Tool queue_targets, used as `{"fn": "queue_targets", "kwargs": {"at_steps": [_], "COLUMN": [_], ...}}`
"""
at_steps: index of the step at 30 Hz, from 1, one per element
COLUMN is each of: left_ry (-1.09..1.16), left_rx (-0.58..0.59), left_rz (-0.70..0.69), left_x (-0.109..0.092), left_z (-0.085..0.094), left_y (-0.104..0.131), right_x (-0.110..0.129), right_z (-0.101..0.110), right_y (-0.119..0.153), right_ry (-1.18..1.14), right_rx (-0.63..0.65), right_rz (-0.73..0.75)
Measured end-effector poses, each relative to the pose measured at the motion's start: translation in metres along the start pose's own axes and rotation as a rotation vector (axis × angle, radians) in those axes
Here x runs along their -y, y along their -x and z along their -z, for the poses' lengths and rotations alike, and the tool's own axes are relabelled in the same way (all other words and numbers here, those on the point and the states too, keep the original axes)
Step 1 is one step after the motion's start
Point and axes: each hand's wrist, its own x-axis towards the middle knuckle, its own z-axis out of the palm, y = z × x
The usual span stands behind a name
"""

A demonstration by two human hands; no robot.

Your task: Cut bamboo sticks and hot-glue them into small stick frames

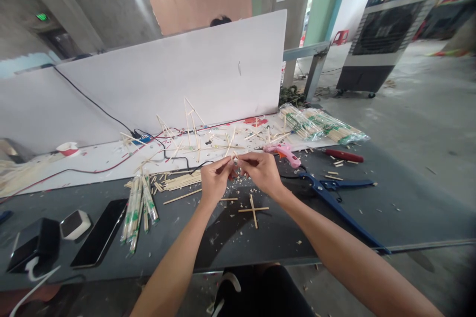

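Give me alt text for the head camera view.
Two hands, left and right, pinch small wooden sticks above a dark table, among a stick cross, pink glue gun, blue cutters and bagged sticks.

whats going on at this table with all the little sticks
A person's left hand and right hand meet above the dark tabletop, fingertips pinching thin wooden sticks. Just below lies a cross of sticks. A pink glue gun and blue-handled cutters lie to the right, bagged sticks to the left. Small stick frames stand behind the hands.
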Motion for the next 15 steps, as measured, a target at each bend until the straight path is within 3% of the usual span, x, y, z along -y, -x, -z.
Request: {"fn": "queue_targets", "kwargs": {"at_steps": [15], "left_ry": [-0.003], "left_rx": [-0.011], "left_rz": [-0.002], "left_x": [-0.002], "left_z": [-0.0009], "left_y": [-0.0002], "right_x": [-0.002], "right_z": [-0.0008], "right_y": [0.0], "right_ry": [-0.034], "right_rx": [0.001], "right_rz": [-0.021]}}
